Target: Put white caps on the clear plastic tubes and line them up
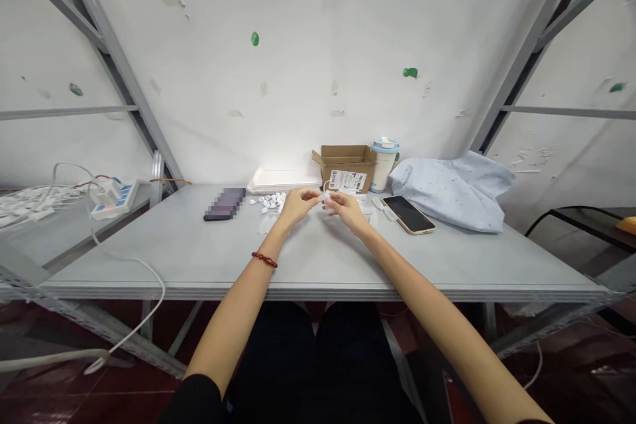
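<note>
Grey metal table against a scuffed white wall, steel shelf frames on both sides.

Above the table [199, 258], the left hand [297, 204] and right hand [345, 207] pinch a small white part [325, 198] between them. Nearby lie loose white pieces [271, 202], a phone [408, 214], a cardboard box [346, 165], a cup [383, 164] and a folded cloth [454, 187].

We see a small white plastic piece [325, 198] pinched between our fingertips above the table, twelve o'clock from us, details too small.
</note>
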Demonstrator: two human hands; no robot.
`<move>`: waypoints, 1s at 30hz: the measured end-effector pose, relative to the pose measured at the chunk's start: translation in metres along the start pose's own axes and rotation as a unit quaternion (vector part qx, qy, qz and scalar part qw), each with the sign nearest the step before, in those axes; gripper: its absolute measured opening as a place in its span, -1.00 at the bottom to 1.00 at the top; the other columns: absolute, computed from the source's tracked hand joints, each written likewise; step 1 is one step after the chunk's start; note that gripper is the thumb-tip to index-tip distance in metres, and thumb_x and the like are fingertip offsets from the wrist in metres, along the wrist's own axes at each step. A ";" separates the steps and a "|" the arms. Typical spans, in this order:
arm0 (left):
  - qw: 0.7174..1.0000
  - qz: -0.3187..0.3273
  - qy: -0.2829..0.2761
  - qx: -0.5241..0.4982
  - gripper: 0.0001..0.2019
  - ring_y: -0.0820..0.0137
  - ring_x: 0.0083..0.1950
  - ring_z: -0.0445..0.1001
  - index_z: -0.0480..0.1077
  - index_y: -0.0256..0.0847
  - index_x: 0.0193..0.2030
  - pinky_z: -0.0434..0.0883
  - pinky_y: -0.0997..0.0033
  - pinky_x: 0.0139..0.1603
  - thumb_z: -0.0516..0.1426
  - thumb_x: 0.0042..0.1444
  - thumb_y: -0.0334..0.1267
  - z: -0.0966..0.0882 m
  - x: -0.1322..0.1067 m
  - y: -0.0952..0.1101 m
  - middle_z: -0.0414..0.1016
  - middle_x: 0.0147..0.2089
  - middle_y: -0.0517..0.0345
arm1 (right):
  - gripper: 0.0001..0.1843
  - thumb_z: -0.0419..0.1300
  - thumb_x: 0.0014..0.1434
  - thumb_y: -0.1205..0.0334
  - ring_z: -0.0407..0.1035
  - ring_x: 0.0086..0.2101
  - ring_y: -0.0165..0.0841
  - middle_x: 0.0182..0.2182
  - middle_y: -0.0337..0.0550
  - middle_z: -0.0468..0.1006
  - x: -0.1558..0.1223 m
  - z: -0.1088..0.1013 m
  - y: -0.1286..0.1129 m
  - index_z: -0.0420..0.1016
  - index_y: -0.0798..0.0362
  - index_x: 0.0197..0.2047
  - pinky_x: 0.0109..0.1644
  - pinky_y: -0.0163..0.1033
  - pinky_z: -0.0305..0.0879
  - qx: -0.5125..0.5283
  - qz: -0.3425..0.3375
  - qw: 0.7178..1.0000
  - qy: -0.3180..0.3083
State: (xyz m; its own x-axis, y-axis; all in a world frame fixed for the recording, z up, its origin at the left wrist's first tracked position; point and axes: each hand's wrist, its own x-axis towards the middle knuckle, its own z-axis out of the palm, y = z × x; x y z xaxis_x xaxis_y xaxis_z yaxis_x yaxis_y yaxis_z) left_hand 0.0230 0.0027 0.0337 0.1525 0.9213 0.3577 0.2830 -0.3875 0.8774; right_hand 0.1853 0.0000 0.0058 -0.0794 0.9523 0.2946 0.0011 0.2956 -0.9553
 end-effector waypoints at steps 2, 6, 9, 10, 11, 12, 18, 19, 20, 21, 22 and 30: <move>0.997 0.058 0.002 0.046 -0.82 0.32 -0.21 0.47 0.50 -0.24 -0.29 0.38 0.34 -0.18 0.20 -0.05 -0.23 0.001 -0.001 0.003 0.56 -0.22 0.06 | -0.71 0.28 -0.01 0.14 0.48 -0.30 -0.31 -0.34 -0.11 0.57 -0.001 0.000 -0.003 0.46 0.10 -0.22 -0.30 -0.25 0.40 0.030 0.013 0.999 -0.003; 0.981 0.140 -0.016 0.130 -0.74 0.25 -0.03 0.43 0.47 -0.19 -0.16 0.38 0.34 -0.14 0.22 -0.03 -0.23 0.006 -0.005 0.008 0.50 -0.02 0.03 | -0.73 0.31 -0.04 0.14 0.47 -0.28 -0.31 -0.32 -0.10 0.57 -0.004 0.000 -0.006 0.48 0.11 -0.27 -0.25 -0.22 0.42 0.070 0.021 0.997 -0.010; 0.961 0.190 -0.042 0.196 -0.62 0.18 0.11 0.32 0.43 -0.19 -0.08 0.31 0.23 0.07 0.29 -0.08 -0.21 0.009 -0.006 0.006 0.44 0.06 0.01 | -0.75 0.30 -0.02 0.16 0.48 -0.26 -0.30 -0.30 -0.09 0.57 -0.004 0.000 -0.007 0.49 0.11 -0.27 -0.22 -0.21 0.42 0.086 0.033 0.996 -0.015; 0.954 0.199 -0.050 0.217 -0.59 0.16 0.13 0.30 0.42 -0.18 -0.05 0.27 0.19 0.12 0.30 -0.10 -0.21 0.010 -0.007 0.004 0.43 0.07 0.01 | -0.76 0.29 0.00 0.17 0.49 -0.26 -0.30 -0.30 -0.08 0.57 -0.004 0.000 -0.007 0.49 0.11 -0.26 -0.23 -0.22 0.42 0.087 0.040 0.995 -0.017; 0.949 0.203 -0.057 0.234 -0.56 0.14 0.13 0.28 0.40 -0.18 -0.03 0.24 0.17 0.15 0.31 -0.10 -0.21 0.011 -0.007 0.003 0.42 0.08 0.01 | -0.78 0.27 0.02 0.18 0.49 -0.28 -0.31 -0.31 -0.08 0.57 -0.004 -0.001 -0.007 0.49 0.12 -0.26 -0.25 -0.23 0.42 0.088 0.047 0.995 -0.019; 0.945 0.205 -0.062 0.246 -0.54 0.13 0.14 0.27 0.39 -0.18 -0.01 0.23 0.15 0.16 0.30 -0.09 -0.22 0.011 -0.006 0.002 0.41 0.09 0.01 | -0.80 0.25 0.04 0.20 0.49 -0.30 -0.32 -0.30 -0.06 0.57 -0.004 -0.001 -0.007 0.48 0.12 -0.26 -0.27 -0.24 0.41 0.088 0.054 0.994 -0.023; 0.938 0.198 -0.077 0.274 -0.57 0.10 0.14 0.23 0.38 -0.21 0.00 0.24 0.16 0.13 0.27 -0.07 -0.27 0.009 -0.005 0.001 0.40 0.08 -0.03 | -0.88 0.19 0.10 0.25 0.48 -0.34 -0.35 -0.35 -0.05 0.58 -0.004 0.002 -0.004 0.48 0.13 -0.31 -0.23 -0.24 0.41 0.099 0.081 0.991 -0.049; 0.938 0.191 -0.080 0.278 -0.58 0.10 0.15 0.23 0.39 -0.20 -0.02 0.24 0.16 0.13 0.27 -0.08 -0.27 0.006 -0.005 0.002 0.41 0.07 -0.03 | -0.88 0.20 0.10 0.25 0.47 -0.33 -0.35 -0.36 -0.07 0.58 -0.004 0.003 -0.002 0.48 0.13 -0.33 -0.22 -0.24 0.42 0.093 0.080 0.991 -0.054; 0.938 0.180 -0.084 0.284 -0.58 0.09 0.15 0.23 0.40 -0.20 -0.04 0.24 0.16 0.13 0.27 -0.09 -0.27 0.002 -0.005 0.003 0.42 0.05 -0.02 | -0.87 0.20 0.10 0.23 0.47 -0.34 -0.36 -0.37 -0.08 0.57 -0.004 0.006 -0.001 0.48 0.13 -0.34 -0.22 -0.24 0.42 0.084 0.077 0.992 -0.062; 0.939 0.164 -0.090 0.289 -0.59 0.09 0.15 0.23 0.41 -0.19 -0.06 0.24 0.16 0.12 0.28 -0.12 -0.27 -0.003 -0.005 0.004 0.44 0.03 -0.01 | -0.86 0.20 0.10 0.22 0.46 -0.35 -0.37 -0.39 -0.10 0.56 -0.004 0.008 0.000 0.48 0.13 -0.34 -0.23 -0.25 0.42 0.069 0.074 0.992 -0.071; 0.939 0.144 -0.097 0.295 -0.59 0.08 0.14 0.23 0.42 -0.18 -0.07 0.24 0.17 0.11 0.28 -0.14 -0.26 -0.009 -0.006 0.004 0.45 0.01 0.00 | -0.85 0.19 0.11 0.21 0.45 -0.37 -0.37 -0.40 -0.11 0.55 -0.005 0.011 0.002 0.48 0.13 -0.34 -0.25 -0.25 0.41 0.048 0.072 0.993 -0.082; 0.935 -0.036 -0.188 0.299 -0.47 0.07 0.01 0.37 0.49 -0.16 -0.15 0.32 0.29 -0.07 0.34 -0.37 -0.07 -0.058 -0.017 -0.011 0.47 -0.09 0.03 | -0.79 0.16 0.12 0.32 0.45 -0.27 -0.34 -0.25 -0.06 0.59 -0.014 0.033 0.005 0.52 0.15 -0.16 -0.11 -0.19 0.34 -0.211 -0.083 0.964 -0.141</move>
State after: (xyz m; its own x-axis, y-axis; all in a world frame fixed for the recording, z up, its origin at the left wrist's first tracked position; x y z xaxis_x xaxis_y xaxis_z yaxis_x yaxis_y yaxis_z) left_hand -0.0380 -0.0064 0.0365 0.4026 0.9127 0.0694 0.7666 -0.3777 0.5192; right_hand 0.1537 -0.0141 -0.0043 -0.3819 0.8485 0.3664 0.3659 0.5029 -0.7831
